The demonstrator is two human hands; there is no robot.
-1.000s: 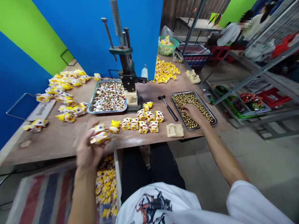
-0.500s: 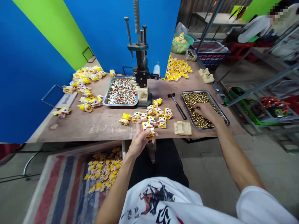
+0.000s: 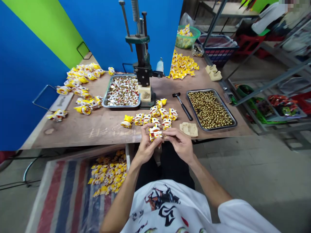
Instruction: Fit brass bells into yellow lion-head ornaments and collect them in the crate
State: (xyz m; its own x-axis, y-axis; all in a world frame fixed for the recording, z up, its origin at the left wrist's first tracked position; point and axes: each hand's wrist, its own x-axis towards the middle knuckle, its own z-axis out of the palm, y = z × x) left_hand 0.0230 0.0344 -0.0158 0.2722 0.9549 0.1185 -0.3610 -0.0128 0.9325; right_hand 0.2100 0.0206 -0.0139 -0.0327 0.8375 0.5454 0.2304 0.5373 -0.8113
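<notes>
My left hand (image 3: 146, 146) is closed on a small yellow-and-white lion-head toy (image 3: 155, 132), its face turned up, just over the table's front edge. Against the toy's right side my right hand (image 3: 181, 145) is closed in a pinch. Its fingertips seem to hold a small gold ball, mostly hidden by the fingers. Just beyond the hands, several similar lion-head toys (image 3: 163, 113) stand in a cluster. A metal tray of gold balls (image 3: 210, 108) lies to the right, and a pale moulded block (image 3: 189, 129) sits near my right hand.
A hand press (image 3: 143, 69) stands behind the cluster, beside a tray of small white-and-red parts (image 3: 123, 91). A black-handled hammer (image 3: 184, 107) lies to its right. More toys are heaped at left (image 3: 84, 77), yellow pieces (image 3: 183, 66) at the back right. A striped bag (image 3: 65, 194) lies below.
My right hand has left the tray of gold balls and come leftward to the lion-head toy. My left hand still holds that toy in nearly the same place. The view has shifted slightly.
</notes>
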